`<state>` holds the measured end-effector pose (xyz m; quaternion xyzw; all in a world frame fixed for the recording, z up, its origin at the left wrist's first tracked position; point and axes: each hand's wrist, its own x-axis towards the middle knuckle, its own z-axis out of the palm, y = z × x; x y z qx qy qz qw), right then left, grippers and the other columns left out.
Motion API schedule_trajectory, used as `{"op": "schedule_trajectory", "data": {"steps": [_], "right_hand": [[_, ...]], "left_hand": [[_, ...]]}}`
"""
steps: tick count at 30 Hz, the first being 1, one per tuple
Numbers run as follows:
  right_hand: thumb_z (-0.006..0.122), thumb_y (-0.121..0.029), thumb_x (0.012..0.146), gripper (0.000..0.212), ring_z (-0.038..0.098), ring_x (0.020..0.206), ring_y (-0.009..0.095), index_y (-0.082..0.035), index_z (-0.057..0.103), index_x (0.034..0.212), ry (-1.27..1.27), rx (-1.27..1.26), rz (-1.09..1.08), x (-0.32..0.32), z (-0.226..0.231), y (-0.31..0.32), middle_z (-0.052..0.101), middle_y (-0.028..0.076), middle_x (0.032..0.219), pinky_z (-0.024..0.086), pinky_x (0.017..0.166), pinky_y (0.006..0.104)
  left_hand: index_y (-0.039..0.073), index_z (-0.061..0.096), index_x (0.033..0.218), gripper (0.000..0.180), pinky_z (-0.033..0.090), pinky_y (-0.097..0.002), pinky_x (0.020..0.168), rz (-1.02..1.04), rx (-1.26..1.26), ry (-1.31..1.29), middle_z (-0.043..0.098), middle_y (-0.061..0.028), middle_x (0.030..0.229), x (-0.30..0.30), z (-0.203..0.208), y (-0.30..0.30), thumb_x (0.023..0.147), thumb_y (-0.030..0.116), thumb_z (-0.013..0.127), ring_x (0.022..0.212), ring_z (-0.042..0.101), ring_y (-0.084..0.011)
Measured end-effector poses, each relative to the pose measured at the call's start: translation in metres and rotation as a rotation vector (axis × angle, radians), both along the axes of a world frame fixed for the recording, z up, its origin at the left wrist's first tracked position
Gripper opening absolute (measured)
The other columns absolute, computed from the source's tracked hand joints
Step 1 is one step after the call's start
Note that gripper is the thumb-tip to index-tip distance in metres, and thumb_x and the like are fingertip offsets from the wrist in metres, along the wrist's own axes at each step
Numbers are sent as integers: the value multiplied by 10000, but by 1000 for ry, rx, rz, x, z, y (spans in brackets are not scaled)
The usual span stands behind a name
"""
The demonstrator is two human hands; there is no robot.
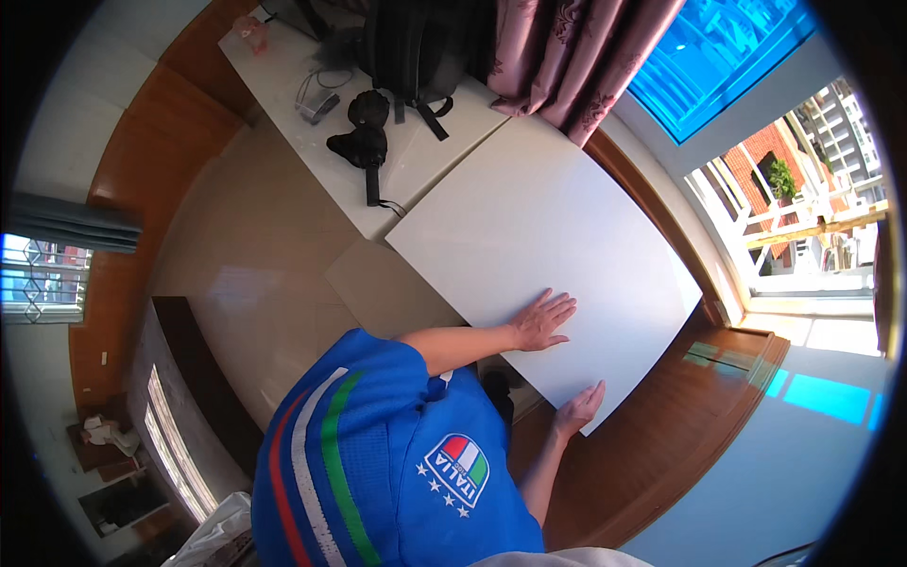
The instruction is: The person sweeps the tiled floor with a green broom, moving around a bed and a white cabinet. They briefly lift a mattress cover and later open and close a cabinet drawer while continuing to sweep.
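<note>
My left hand lies palm down on a white tabletop, near the side closest to me, with its fingers stretched and slightly spread. At the near corner of the same top, my right hand rests against the edge, fingers extended and close together. Neither hand holds anything. Both forearms are bare below the short blue sleeves of my jersey.
Beyond a seam, another white table carries a black backpack, a black device with a handle and a small grey item with a cable. Pink curtains hang behind. Brown wood panelling borders the right side.
</note>
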<state>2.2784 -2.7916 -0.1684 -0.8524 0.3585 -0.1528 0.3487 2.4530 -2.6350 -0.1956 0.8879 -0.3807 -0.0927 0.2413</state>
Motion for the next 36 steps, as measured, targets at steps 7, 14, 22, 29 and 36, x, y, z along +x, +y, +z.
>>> {"op": "schedule_trajectory", "data": {"steps": [7, 14, 22, 29, 36], "right_hand": [[483, -208, 1010, 482, 391, 1384, 387, 99, 453, 1380, 207, -169, 281, 59, -16, -55, 450, 271, 1447, 312, 1153, 424], [522, -225, 993, 544, 411, 1373, 381, 76, 395, 1427, 377, -149, 340, 63, -4, -62, 447, 271, 1451, 327, 1144, 416], [489, -180, 1014, 575, 502, 1320, 322, 68, 276, 1486, 251, 145, 160, 67, -8, -73, 482, 259, 1428, 406, 1084, 363], [503, -227, 1018, 610, 518, 1304, 332, 56, 252, 1497, 291, 200, 48, 86, -3, -64, 476, 264, 1433, 414, 1076, 362], [526, -306, 1002, 659, 534, 1281, 349, 42, 265, 1497, 373, 145, -16, 89, 2, -55, 496, 253, 1419, 429, 1050, 379]], "left_hand": [[63, 691, 982, 163, 531, -376, 738, 495, -399, 207, 661, -101, 992, -1, 23, 45, 927, 212, 655, 815, 657, -249], [41, 584, 566, 522, 487, -418, 527, 1093, -185, -27, 609, -128, 558, 59, 77, 156, 895, 439, 655, 530, 610, -323], [85, 639, 1103, 376, 497, -479, 857, 1351, -86, -503, 602, -146, 1192, 203, 47, 301, 829, 324, 736, 1109, 587, -335], [70, 274, 1486, 1117, 393, -560, 1052, 1711, 22, 230, 403, -192, 1461, 276, 37, 369, 674, 652, 776, 1326, 447, -361], [44, 489, 1336, 653, 382, -565, 1041, 1135, -124, -629, 498, -202, 1399, 285, 80, 280, 854, 413, 726, 1290, 486, -370]]}}
